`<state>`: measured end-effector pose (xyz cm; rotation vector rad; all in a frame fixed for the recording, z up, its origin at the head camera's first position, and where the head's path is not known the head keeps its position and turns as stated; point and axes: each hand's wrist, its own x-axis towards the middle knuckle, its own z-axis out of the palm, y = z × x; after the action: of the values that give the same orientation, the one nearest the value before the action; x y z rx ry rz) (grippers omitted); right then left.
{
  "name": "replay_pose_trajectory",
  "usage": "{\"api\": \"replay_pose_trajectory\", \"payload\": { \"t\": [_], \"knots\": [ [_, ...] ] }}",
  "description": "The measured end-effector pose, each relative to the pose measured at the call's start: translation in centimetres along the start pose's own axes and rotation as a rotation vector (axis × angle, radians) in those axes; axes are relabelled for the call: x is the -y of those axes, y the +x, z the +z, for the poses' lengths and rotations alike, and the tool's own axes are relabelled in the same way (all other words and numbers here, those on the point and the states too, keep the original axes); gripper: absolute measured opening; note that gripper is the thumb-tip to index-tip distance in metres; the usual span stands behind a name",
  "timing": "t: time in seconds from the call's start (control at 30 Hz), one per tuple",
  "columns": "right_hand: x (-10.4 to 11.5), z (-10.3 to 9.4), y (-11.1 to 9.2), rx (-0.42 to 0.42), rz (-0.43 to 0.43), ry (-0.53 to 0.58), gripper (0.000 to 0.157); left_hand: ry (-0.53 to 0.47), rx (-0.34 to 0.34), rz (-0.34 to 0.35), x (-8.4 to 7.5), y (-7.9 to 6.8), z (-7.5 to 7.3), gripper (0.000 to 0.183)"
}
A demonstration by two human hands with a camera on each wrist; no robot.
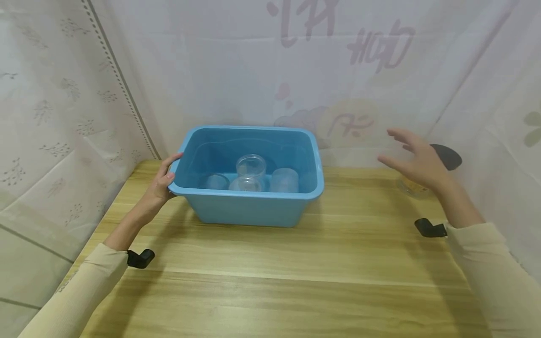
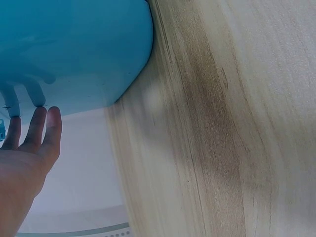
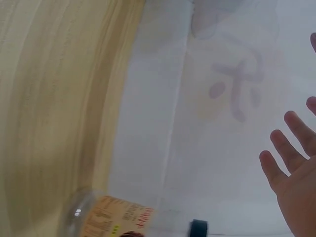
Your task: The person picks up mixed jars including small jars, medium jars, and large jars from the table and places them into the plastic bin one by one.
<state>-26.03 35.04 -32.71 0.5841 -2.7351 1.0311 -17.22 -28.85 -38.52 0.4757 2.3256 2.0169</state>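
Observation:
My left hand (image 1: 159,188) grips the left end of a blue plastic tub (image 1: 249,209), thumb at the rim. In the left wrist view its fingertips touch the tub's outer wall. Inside the tub are several clear round containers (image 1: 285,180), partly hidden by the front wall. My right hand (image 1: 418,159) is raised at the right with fingers spread, holding nothing. Behind and below it stands a clear jar (image 3: 116,217) with an orange printed label and a dark lid (image 1: 447,157), partly covered by the hand in the head view.
The tub and jar stand toward the back of a wood-grain table (image 1: 270,281). A pale printed cloth (image 1: 236,70) hangs right behind the table's back edge, with more cloth at both sides. A black wrist mount (image 1: 428,228) sticks out from each sleeve.

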Motion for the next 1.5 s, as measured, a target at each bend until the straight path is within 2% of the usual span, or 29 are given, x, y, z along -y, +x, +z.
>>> {"api": "replay_pose_trajectory", "payload": {
  "t": [0.13, 0.3, 0.43, 0.67, 0.97, 1.13, 1.33, 1.5],
  "knots": [
    [-0.6, 0.2, -0.6, -0.054, 0.055, 0.028, 0.077, -0.009, 0.000, 0.006, 0.0, 0.0, 0.0, 0.060],
    [-1.2, 0.6, -1.6, -0.112, 0.084, 0.050, 0.074, -0.002, 0.003, 0.001, 0.0, 0.0, 0.0, 0.059],
    [-1.8, 0.9, -1.9, -0.151, 0.090, 0.061, 0.071, -0.002, 0.007, 0.002, 0.0, 0.0, 0.0, 0.059],
    [-2.6, 1.2, -2.5, -0.275, 0.077, 0.076, 0.064, 0.014, 0.035, 0.011, 0.2, 0.1, -0.1, 0.058],
    [-3.3, 1.1, -3.2, -0.379, 0.064, 0.119, 0.060, 0.031, 0.031, 0.008, 0.1, 0.0, -0.1, 0.058],
    [-3.0, 0.8, -3.9, -0.503, 0.114, 0.158, 0.056, 0.025, 0.023, 0.006, 0.1, -0.2, 0.0, 0.059],
    [-2.1, 0.2, -4.9, -0.717, 0.147, 0.213, 0.050, 0.002, 0.016, 0.010, 0.1, -0.2, 0.0, 0.059],
    [-4.0, 0.0, -5.3, -0.872, 0.188, 0.219, 0.050, -0.012, 0.016, 0.008, 0.0, -0.1, 0.1, 0.059]
  ]
}}
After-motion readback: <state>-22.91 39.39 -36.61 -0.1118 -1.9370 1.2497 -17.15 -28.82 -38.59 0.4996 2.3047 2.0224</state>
